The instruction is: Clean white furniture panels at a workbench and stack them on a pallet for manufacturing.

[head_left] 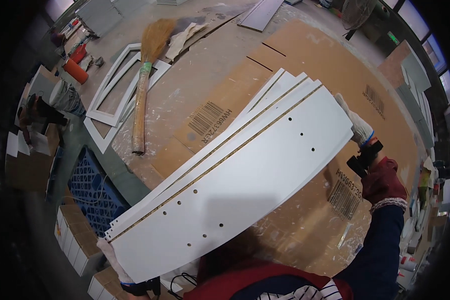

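Both gloved hands are carrying a stack of white panels (245,175) with drilled holes, held flat across the middle of the view. The left hand (112,257) grips the stack's end at 7 o'clock, the right hand (357,125) clamps the far end at 3 o'clock. Underneath sits flattened cardboard (315,65); a straw broom (147,75) lies at 11 o'clock.

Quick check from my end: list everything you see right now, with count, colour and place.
boards: a stack of about four, white with drilled holes, held across the middle
cardboard sheets: several, brown, flat under the boards
broom: one, straw, lying upper left
frames: a few, white, beside the broom
pallet: one, blue, left
boxes: several, white and brown, lower left
left hand: gloved white, at the stack's near end
right hand: gloved white, at its far end
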Tool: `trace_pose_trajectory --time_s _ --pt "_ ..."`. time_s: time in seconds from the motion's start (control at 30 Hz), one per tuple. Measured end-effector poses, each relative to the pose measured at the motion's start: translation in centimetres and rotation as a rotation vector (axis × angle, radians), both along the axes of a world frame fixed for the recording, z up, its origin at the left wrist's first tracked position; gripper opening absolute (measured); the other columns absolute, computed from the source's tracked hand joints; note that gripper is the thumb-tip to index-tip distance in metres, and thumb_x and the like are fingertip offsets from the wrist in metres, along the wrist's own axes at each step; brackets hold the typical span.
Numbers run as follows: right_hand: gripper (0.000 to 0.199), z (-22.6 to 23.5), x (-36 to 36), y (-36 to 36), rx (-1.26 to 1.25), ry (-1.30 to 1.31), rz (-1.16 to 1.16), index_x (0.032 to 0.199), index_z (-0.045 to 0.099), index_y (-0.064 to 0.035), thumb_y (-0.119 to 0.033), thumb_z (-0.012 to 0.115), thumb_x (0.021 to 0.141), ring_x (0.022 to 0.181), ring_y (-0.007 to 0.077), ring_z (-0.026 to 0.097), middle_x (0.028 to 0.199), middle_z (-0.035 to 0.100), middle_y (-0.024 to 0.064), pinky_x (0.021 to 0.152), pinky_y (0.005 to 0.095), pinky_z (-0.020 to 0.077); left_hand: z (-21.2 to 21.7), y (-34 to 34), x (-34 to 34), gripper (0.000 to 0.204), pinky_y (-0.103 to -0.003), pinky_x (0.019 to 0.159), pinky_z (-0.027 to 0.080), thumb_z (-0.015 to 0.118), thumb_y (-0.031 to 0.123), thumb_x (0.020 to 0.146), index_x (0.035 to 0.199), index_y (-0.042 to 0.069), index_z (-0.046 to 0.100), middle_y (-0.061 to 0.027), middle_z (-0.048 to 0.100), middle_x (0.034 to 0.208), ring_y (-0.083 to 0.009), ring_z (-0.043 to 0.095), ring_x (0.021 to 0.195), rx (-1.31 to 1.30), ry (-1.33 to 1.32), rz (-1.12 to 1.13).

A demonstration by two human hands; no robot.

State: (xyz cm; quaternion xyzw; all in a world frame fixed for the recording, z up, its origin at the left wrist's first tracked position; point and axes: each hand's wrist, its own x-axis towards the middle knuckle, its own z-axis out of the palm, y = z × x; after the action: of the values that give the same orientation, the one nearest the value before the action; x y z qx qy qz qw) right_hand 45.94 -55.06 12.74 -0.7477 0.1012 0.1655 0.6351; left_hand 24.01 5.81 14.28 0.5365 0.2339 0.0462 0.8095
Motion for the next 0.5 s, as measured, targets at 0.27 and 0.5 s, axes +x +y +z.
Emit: trace_pose_trajectory --time_s 0.27,0.5 --pt "0.075 1.0 -1.0 2.8 0.107 0.114 -0.193 0.137 0.040 -0.0060 -0.064 0.039 0.090 0.113 0.0226 0.052 0.129 0.050 0.0149 0.093 0.0325 0.0452 0.4 3.2 1.1 0.075 -0.035 0.093 0.044 0.034 0.064 0.092 0.132 0.001 0.041 -0.0129 0.048 0.126 -0.0216 0.050 0.110 0.086 -0.016 -0.134" --pt "0.071 2.6 -7.5 4.7 0.299 0.083 -0.334 0.137 0.041 -0.0069 -0.061 0.042 0.091 0.114 0.0187 0.052 0.132 0.050 0.0108 0.092 0.0305 0.0471 -0.5 3.4 3.5 0.058 -0.033 0.090 0.043 0.035 0.052 0.097 0.122 0.002 0.050 -0.0083 0.054 0.115 -0.0169 0.051 0.103 0.207 -0.072 -0.139"
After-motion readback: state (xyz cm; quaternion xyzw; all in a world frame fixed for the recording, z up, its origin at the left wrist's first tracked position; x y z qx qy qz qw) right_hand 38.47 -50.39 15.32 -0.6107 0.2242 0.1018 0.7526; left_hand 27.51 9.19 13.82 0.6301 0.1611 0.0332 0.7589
